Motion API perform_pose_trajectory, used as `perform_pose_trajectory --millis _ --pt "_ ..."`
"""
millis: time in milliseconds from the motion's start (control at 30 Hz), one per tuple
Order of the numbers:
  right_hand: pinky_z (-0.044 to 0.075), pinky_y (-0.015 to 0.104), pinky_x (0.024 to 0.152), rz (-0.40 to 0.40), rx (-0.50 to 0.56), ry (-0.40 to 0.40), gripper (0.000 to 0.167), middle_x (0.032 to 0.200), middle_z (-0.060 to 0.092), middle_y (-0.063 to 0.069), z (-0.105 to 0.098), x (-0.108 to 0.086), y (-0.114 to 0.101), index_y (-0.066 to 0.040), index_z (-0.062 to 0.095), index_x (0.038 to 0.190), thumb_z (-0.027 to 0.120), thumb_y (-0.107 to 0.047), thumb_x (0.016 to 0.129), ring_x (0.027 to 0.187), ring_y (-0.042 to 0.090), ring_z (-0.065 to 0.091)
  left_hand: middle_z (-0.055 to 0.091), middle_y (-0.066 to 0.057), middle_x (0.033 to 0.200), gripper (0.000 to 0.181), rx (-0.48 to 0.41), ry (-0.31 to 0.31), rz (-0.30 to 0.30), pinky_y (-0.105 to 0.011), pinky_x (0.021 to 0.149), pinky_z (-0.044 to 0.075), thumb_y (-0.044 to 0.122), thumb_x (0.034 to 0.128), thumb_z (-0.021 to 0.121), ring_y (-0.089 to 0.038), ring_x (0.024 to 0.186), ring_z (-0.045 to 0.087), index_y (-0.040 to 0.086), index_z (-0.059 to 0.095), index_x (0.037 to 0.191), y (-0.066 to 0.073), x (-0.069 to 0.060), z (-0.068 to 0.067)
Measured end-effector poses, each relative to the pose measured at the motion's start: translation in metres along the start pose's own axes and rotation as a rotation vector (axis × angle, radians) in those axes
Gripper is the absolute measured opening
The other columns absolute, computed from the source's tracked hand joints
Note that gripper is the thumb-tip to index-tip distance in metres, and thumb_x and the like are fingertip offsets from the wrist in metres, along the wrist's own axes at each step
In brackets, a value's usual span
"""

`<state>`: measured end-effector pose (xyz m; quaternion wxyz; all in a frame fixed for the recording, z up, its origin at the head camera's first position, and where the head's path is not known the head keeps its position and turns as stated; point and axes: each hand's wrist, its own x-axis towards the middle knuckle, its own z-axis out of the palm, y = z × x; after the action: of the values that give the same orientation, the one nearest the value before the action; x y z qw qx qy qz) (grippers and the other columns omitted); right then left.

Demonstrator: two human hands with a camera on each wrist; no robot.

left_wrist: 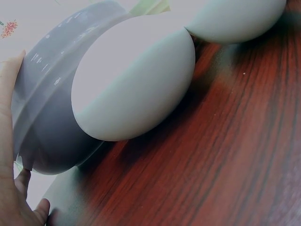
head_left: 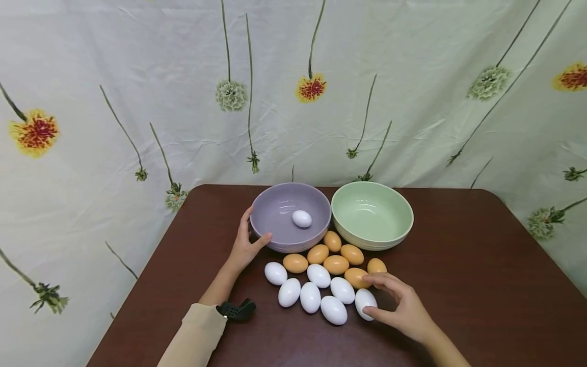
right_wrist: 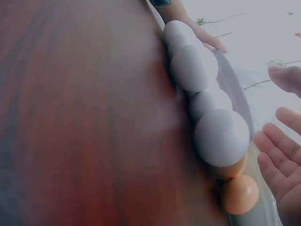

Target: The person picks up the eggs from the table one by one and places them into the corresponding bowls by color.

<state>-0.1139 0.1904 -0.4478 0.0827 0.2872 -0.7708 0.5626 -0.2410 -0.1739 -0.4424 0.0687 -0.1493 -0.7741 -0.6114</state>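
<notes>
Right of centre, low in the frame, a white egg (head_left: 363, 302) lies on the surface (head_left: 458, 244) by the right hand (head_left: 403, 308), whose thumb and fingers are parted and have hold of nothing. Other white eggs (head_left: 310, 297) and orange eggs (head_left: 336, 265) cluster beside it. Higher up, the left hand (head_left: 245, 250) grips the side of a purple bowl (head_left: 270, 209) containing one egg (head_left: 301, 219); right of that stands a green bowl (head_left: 371, 219)

It's perhaps a home: flowered cloth (head_left: 284, 117), brown table (head_left: 468, 265).
</notes>
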Motion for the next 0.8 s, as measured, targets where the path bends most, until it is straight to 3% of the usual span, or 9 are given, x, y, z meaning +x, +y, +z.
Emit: perform_pose_trajectory --millis 300,533,800 --pt "0.041 0.018 0.095 -0.114 -0.016 0.026 0.05 0.114 0.062 0.02 0.003 -0.006 0.011 0.008 0.062 0.115 0.082 0.011 0.069 0.114 0.012 0.056 0.015 -0.028 0.155 0.086 0.0 -0.003 0.002 -0.055 0.109 0.023 0.004 0.0865 0.065 -0.042 0.137 0.026 -0.001 0.011 0.154 0.001 0.0 0.0" --pt "0.043 0.02 0.095 -0.016 -0.034 0.024 0.048 0.115 0.063 0.015 0.003 -0.011 0.014 0.002 0.065 0.115 0.084 0.004 0.07 0.114 0.009 0.056 0.014 -0.027 0.156 0.087 0.006 -0.002 -0.007 -0.056 0.109 0.022 0.004 0.0864 0.065 -0.042 0.139 0.024 -0.001 0.01 0.154 0.002 0.0 -0.001" --pt "0.042 0.018 0.094 -0.017 -0.109 -0.005 0.046 0.115 0.064 0.006 0.002 -0.016 0.02 -0.008 0.067 0.115 0.086 -0.006 0.073 0.11 0.01 0.058 0.013 -0.027 0.156 0.087 0.0 -0.013 -0.002 -0.056 0.109 0.022 0.005 0.0871 0.064 -0.041 0.139 0.023 -0.001 0.009 0.154 0.003 -0.001 -0.001"
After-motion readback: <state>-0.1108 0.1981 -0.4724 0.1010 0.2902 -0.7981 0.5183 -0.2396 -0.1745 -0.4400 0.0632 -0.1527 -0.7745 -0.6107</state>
